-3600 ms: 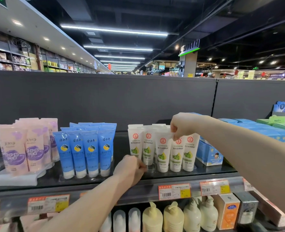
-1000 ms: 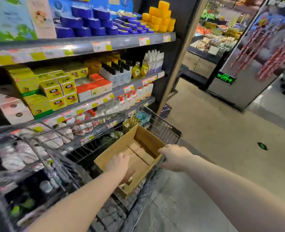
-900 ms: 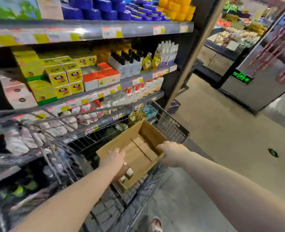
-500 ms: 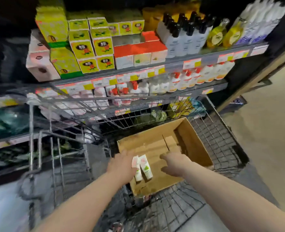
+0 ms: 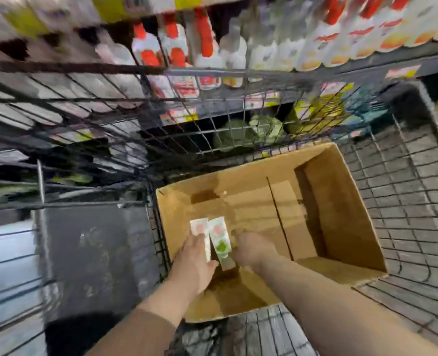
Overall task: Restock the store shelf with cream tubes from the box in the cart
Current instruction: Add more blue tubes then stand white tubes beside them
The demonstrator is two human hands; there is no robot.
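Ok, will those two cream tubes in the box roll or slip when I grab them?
Rolling seems unlikely: the cream tubes lie flat on the box floor, wide and flattened at the far end. Probably light and squashy, being small.

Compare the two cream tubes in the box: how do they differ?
The left tube is half hidden under the left hand; the right tube lies uncovered beside it. Only the right tube shows its green leaf mark and cap end. Both are white and lie flat, side by side, on the floor of the box.
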